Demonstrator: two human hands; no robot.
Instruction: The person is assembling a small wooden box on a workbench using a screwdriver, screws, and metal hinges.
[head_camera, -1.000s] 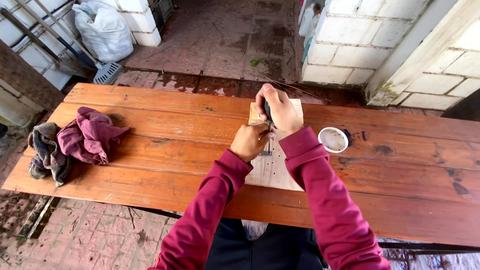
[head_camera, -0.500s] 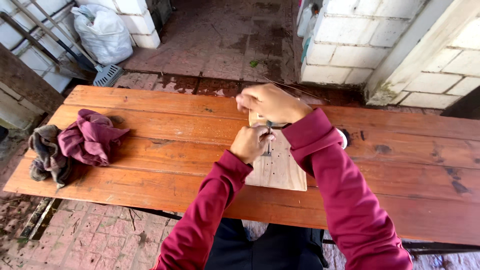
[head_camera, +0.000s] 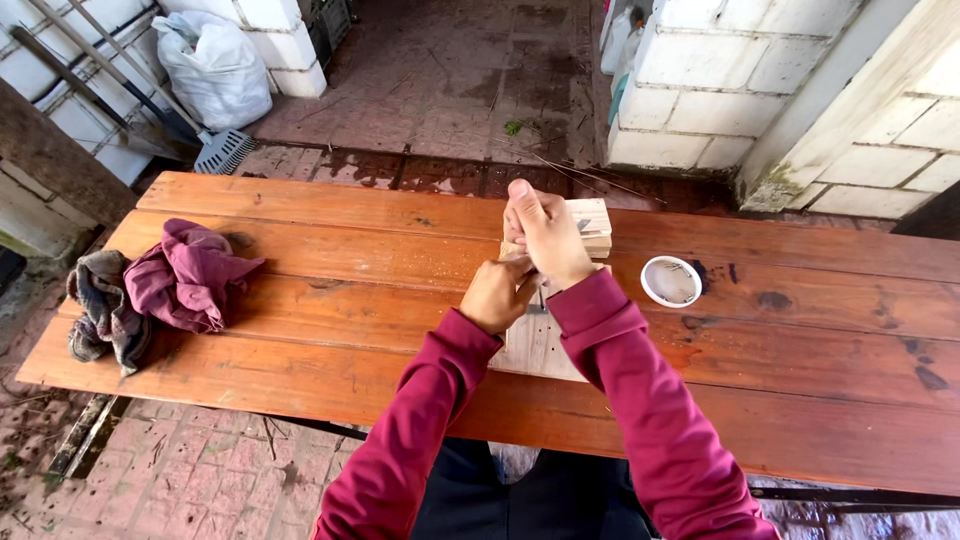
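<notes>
The pale wooden board (head_camera: 540, 340) lies flat on the tabletop (head_camera: 300, 270), directly beneath both hands. The left hand (head_camera: 497, 293) is clenched against it; the right hand (head_camera: 545, 235) pinches something too small to tell.

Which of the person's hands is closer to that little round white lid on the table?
The right hand. It is raised over the pale wooden piece, just left of the white lid. The left hand rests on that wood, farther left of the lid.
</notes>
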